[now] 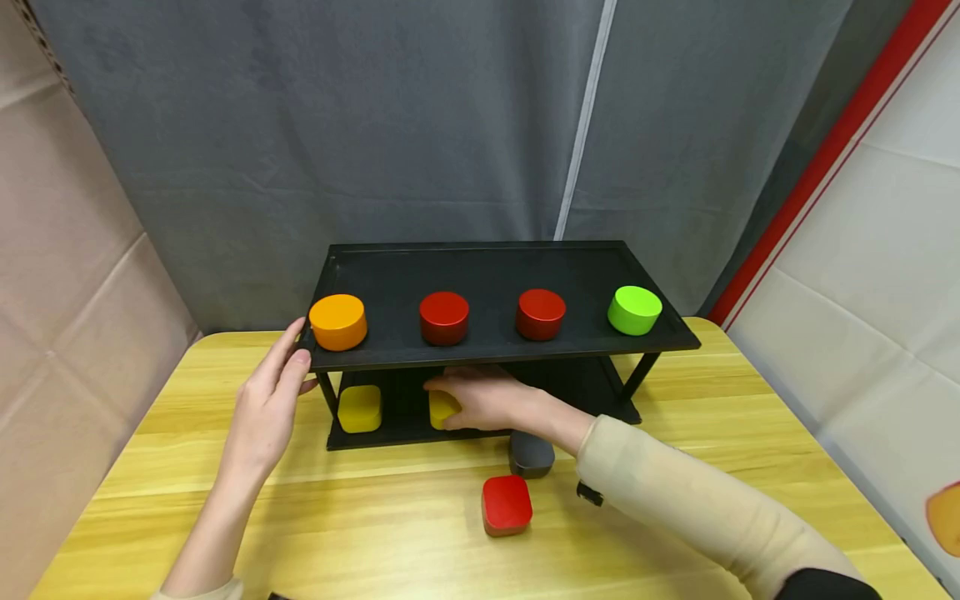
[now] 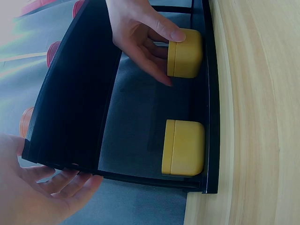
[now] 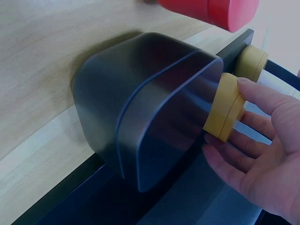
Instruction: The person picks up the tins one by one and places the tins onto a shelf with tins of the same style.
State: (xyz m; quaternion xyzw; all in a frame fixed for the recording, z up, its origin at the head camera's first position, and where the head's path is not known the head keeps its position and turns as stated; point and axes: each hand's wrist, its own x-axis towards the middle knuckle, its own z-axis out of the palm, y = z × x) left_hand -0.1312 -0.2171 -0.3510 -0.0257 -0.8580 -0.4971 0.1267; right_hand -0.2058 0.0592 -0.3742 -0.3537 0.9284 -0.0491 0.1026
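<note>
right hand [image 1: 483, 398]: reaching in under the upper shelf, thumb and fingers pinching a smooth yellow rounded-square lidded box [image 2: 187, 54], thumb on the near side and fingers round the back. that box is at the front of the lower tier of a black two-tier rack [image 1: 480, 271], lid side up. can't tell if its base bears on the shelf.

left hand [image 1: 272, 392]: gripping the rack at the left end of the upper shelf, thumb up at the edge, fingers curled below it.

lower tier: a second yellow rounded-square box [image 1: 360, 408] sits near the front left corner, apart from the pinched one.

upper tier, front edge, left to right: round orange box [image 1: 338, 322] beside the left hand, round dark red box [image 1: 444, 319], another round red box [image 1: 541, 315], round bright green box [image 1: 634, 311] near the right end. all spaced apart.

on the wood-grain table [image 1: 375, 533]: dark grey rounded-square box [image 1: 532, 456] just in front of the rack, below the right wrist, contact with rack unclear. bright red rounded-square box [image 1: 507, 505] nearer the person. grey cloth curtain [image 1: 337, 125] behind the rack.
</note>
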